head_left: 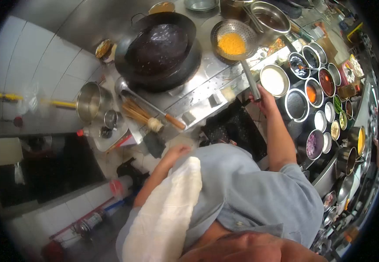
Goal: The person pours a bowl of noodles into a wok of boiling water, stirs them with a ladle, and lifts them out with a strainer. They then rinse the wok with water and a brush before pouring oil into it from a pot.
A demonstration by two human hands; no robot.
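Note:
My right hand (266, 101) is closed around the grey handle (251, 81) of a perforated metal strainer (219, 32). Small yellow-orange bits (231, 43) lie in the bowl of the strainer, which is on the steel counter. To its left stands a large black wok (132, 61) with dark, shiny liquid inside. My left hand (180, 151) is low beside my grey shirt, apart from the counter. Its fingers are too blurred to make out. A ladle (148, 104) with a wooden end and a bamboo brush (138, 113) lie nearest to it.
At right stand several pots and bowls of sauces and ingredients, among them a white-filled pot (274, 81) and a bowl of chopped purple pieces (314, 145). A steel pot (92, 102) is at left. A deep rectangular pan (271, 18) is at the back. Off-white cloth (167, 209) hangs over my shoulder.

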